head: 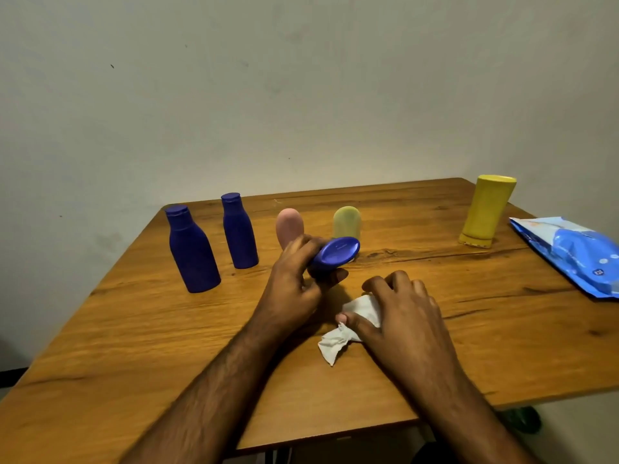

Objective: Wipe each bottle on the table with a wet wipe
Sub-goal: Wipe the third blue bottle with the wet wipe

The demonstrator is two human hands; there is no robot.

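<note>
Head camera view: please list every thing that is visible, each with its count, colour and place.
blue bottles: 3; two upright at table's left, one held tilted
pink bottle: 1, behind the left hand
pale green bottle: 1, centre back
yellow bottle: 1, cap down, right back
wipes pack: 1, blue, right edge
wet wipe: 1, white, under right hand
table: 1, wooden
left hand: grips blue bottle
right hand: pinches wipe

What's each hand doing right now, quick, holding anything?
Left hand: grips a dark blue plastic bottle, tilted, base toward the camera.
Right hand: pinches a crumpled white wet wipe on the wooden table.
</note>
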